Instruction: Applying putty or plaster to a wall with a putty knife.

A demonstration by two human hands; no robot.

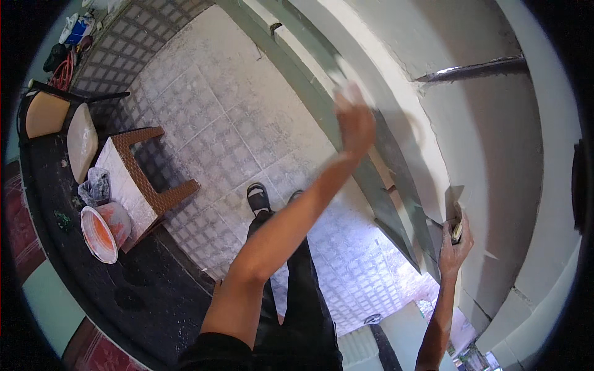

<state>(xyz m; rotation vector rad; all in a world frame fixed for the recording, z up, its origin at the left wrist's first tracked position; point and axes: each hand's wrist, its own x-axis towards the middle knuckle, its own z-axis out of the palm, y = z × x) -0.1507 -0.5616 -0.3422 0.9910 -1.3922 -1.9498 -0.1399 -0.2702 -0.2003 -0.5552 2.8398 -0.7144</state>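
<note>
My left hand (pixel 357 127) reaches up and forward to the stepped ledge of the grey-white wall. Its fingers are closed round a pale whitish piece (pixel 351 94), which motion blurs; I cannot make out its kind. At the right, my right hand (pixel 456 248) is wrapped round a putty knife (pixel 454 199). The thin grey blade points away from me, close to the wall's plastered face (pixel 495 142). Part of its yellowish handle shows between the fingers.
To the left, a brown woven-pattern plastic stool (pixel 139 173) stands by a white bucket (pixel 99 235) with orange stains and a crumpled plastic bag (pixel 94 187). A chair (pixel 48 114) is behind them. Dusty patterned tiles (pixel 216 130) cover the floor under my feet. Dark grooves cross the wall.
</note>
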